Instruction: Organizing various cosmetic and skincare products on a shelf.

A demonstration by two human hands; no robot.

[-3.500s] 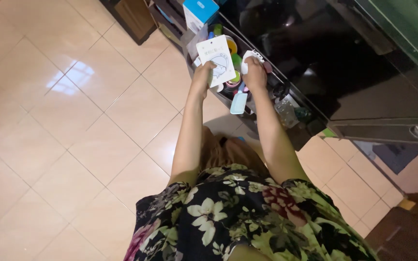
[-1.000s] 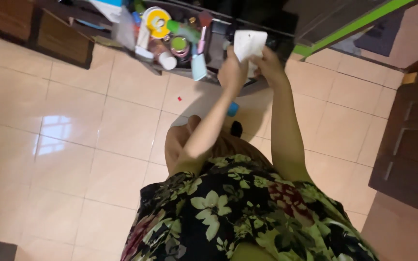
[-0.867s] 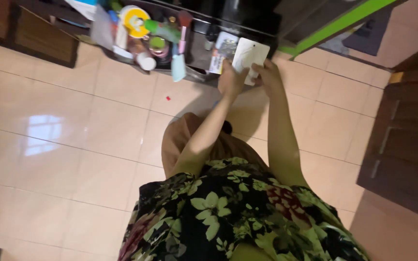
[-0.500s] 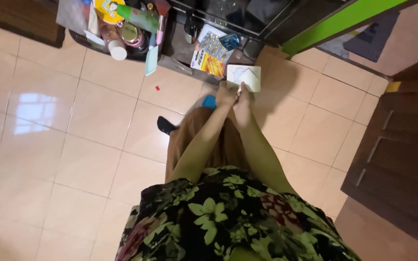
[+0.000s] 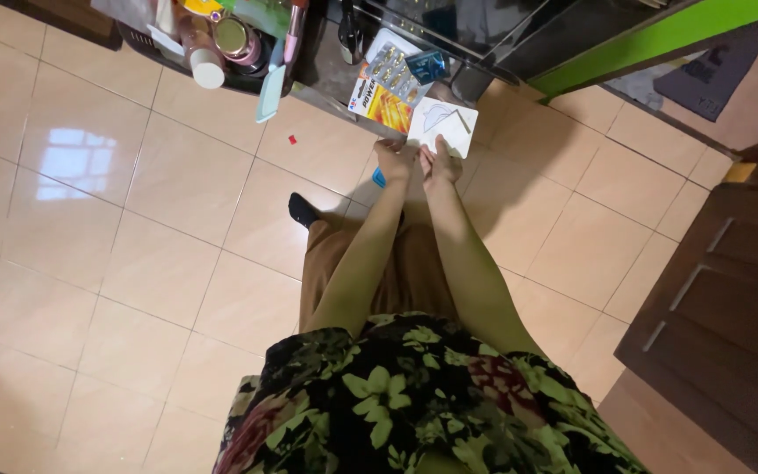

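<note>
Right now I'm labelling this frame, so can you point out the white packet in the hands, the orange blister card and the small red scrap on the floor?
white packet (image 5: 446, 127), head view, middle of its face.
orange blister card (image 5: 382, 94), head view, orange lower half.
small red scrap (image 5: 292, 139), head view, its centre.

— What's that in my hands?
— A white card (image 5: 446, 126), matt paper. The blister pack (image 5: 389, 84) beside it shines, plastic over printed card.
— And the floor (image 5: 133, 219)?
— Glossy, smooth tile, upper left mirrors light. My dress (image 5: 414, 404) is soft cloth.
</note>
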